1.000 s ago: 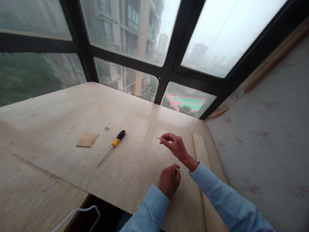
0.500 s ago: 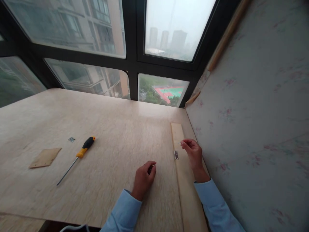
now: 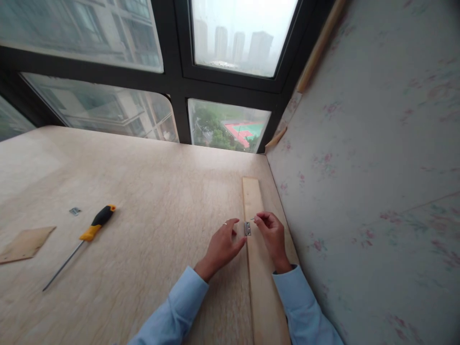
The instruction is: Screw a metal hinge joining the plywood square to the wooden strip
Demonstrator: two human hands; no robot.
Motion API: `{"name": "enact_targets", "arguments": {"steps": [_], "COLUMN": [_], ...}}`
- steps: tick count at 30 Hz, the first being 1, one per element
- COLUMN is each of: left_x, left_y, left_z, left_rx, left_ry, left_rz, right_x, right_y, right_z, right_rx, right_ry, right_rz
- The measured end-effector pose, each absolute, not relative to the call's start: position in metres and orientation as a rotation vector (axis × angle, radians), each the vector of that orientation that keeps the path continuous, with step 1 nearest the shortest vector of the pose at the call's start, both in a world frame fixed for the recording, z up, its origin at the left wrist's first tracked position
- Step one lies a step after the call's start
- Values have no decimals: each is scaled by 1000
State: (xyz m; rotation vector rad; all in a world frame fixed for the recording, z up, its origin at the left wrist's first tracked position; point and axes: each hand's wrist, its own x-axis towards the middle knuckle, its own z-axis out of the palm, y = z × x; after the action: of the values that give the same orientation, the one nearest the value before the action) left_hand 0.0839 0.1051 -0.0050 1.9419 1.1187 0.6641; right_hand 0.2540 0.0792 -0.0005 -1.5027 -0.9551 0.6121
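A long pale wooden board lies along the wall, with a small metal hinge at its left edge. Just above the hinge, a thin screw points left from the pinched fingertips of my right hand. My left hand is beside the hinge on its left, thumb and forefinger apart; the thumb tip is close to the hinge's lower end, and I cannot tell whether it touches. A ring shows on that hand.
On the left of the marbled surface lies a yellow-and-black screwdriver. Near it are some small metal pieces and a flat brown piece with small holes. The papered wall bounds the right side; dark-framed windows stand behind.
My left hand has moved up and right to the hinge, and its fingers have spread. My right hand has brought the screw down closer to the hinge. The view has shifted right.
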Motion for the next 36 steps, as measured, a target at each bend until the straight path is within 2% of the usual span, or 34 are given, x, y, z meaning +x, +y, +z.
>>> {"name": "enact_targets", "arguments": {"steps": [9, 19, 32, 36], "left_x": [103, 96, 96, 95], "left_y": [127, 114, 113, 113], "left_z": [-23, -30, -26, -25], "left_rx": [1723, 2077, 2116, 2105], "left_ry": [880, 902, 893, 886], "left_rz": [815, 814, 791, 780], "right_x": [251, 250, 256, 264], "right_y": [75, 74, 72, 71], "right_z": [-4, -2, -5, -3], "right_rx": [-1580, -1571, -1595, -1666], "right_ry": [-1260, -1469, -1439, -1409], "right_rz": [481, 388, 438, 293]}}
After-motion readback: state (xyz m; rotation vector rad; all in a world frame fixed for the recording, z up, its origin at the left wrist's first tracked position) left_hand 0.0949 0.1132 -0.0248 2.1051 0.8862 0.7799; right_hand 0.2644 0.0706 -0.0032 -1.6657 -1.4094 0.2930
